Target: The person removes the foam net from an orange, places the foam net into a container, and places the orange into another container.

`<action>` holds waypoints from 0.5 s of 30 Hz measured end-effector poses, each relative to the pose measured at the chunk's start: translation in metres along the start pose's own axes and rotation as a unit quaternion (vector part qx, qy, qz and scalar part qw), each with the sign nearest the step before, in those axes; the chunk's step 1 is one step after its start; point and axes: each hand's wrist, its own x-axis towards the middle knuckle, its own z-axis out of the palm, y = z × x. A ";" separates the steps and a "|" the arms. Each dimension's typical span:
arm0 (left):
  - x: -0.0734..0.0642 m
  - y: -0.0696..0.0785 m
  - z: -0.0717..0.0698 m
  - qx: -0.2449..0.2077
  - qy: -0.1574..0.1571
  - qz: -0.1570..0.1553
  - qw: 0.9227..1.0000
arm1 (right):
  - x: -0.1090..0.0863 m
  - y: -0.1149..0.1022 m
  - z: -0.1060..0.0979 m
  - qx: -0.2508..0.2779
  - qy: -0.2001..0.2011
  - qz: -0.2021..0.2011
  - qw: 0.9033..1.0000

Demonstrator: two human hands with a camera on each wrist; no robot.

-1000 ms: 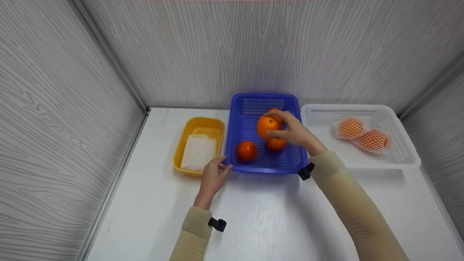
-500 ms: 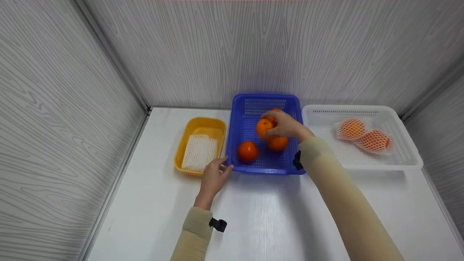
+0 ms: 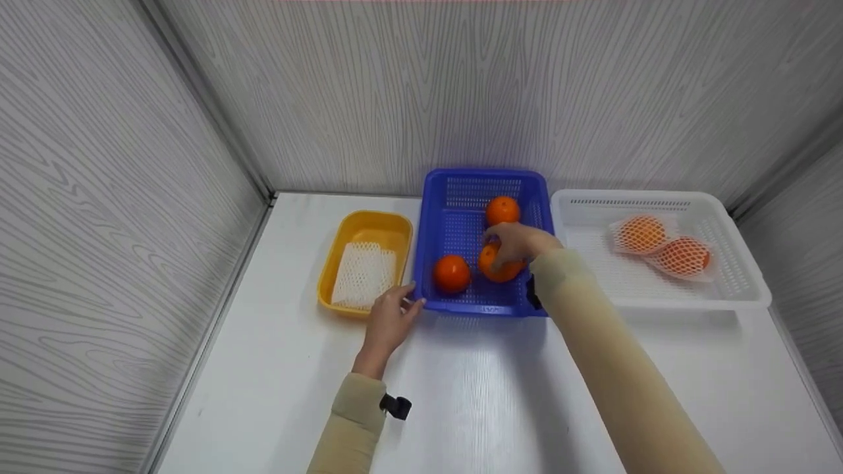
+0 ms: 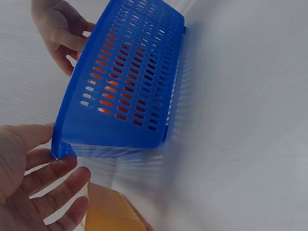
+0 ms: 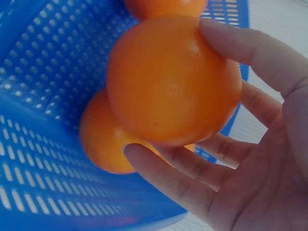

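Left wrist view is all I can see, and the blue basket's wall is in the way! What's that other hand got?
Observer: The right hand has an orange in its grip.
Operator: Cool! There's some yellow box at the bottom of my picture. What's inside?
Observer: White netting lies in it, by the head view.
Operator: And is there anything on the far side of the blue basket, away from the yellow box?
Observer: Yes, a white basket with two netted fruits in it.
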 end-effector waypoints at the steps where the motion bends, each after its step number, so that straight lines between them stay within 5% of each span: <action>1: 0.000 0.000 0.000 -0.002 0.000 -0.001 1.000 | 0.001 0.002 0.000 -0.001 -0.001 -0.002 1.000; 12: 0.000 -0.001 0.000 -0.013 -0.005 -0.012 1.000 | 0.000 0.012 0.004 -0.072 -0.023 -0.038 0.996; 15: 0.000 -0.001 0.001 -0.015 -0.004 -0.013 1.000 | -0.003 0.014 0.006 -0.062 -0.037 -0.010 0.997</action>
